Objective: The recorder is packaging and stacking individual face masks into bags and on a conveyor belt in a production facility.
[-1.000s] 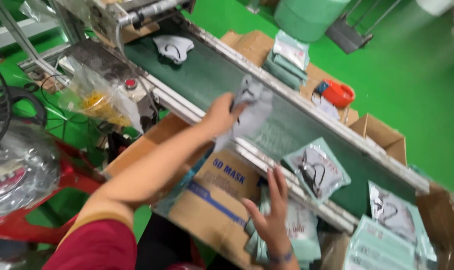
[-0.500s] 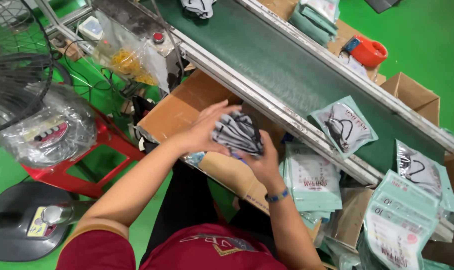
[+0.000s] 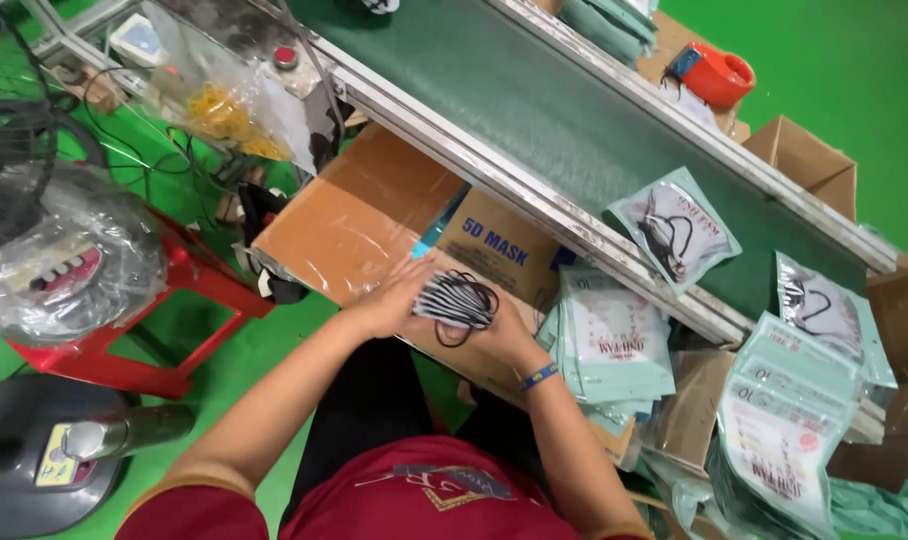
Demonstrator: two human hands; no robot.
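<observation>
Left hand and right hand both closing around a stack of striped face masks, holding it together above a taped cardboard box, just beside the green conveyor belt, pile of pale green mask packets lying near the right hand

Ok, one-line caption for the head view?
Both hands, left and right, hold striped masks over a cardboard box beside the conveyor.
</observation>
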